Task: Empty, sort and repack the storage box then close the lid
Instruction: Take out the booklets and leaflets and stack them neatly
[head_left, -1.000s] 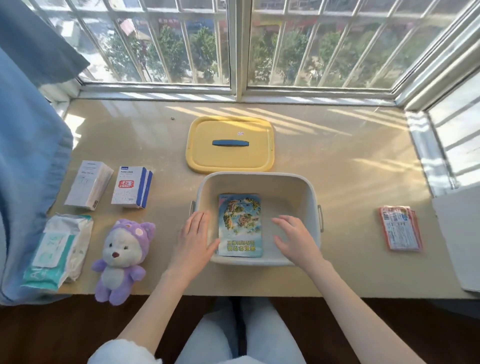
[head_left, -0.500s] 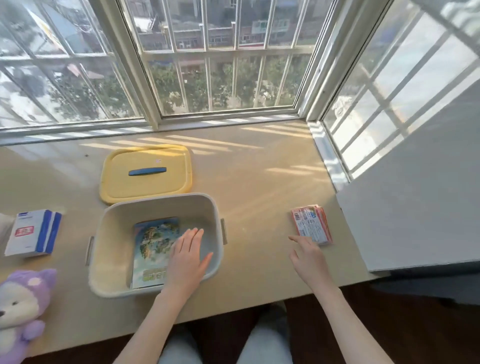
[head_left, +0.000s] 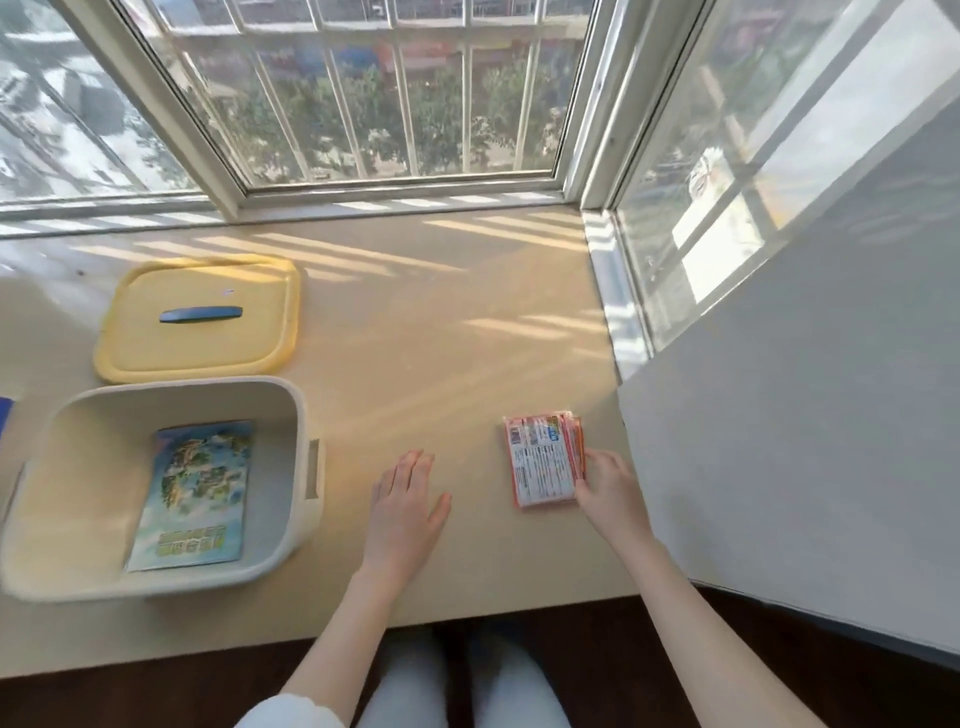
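The right hand pinches only the edge of the packet stack, left hand spread, so loose packets may slip out.

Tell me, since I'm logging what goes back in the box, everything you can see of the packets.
The packets are a small stack of flat, glossy sachets, orange-red at the edges, the top face white with a barcode and unreadable print. The stack lies flat on the table, right of the box and apart from it. The right hand grips its right edge; nothing else touches it.
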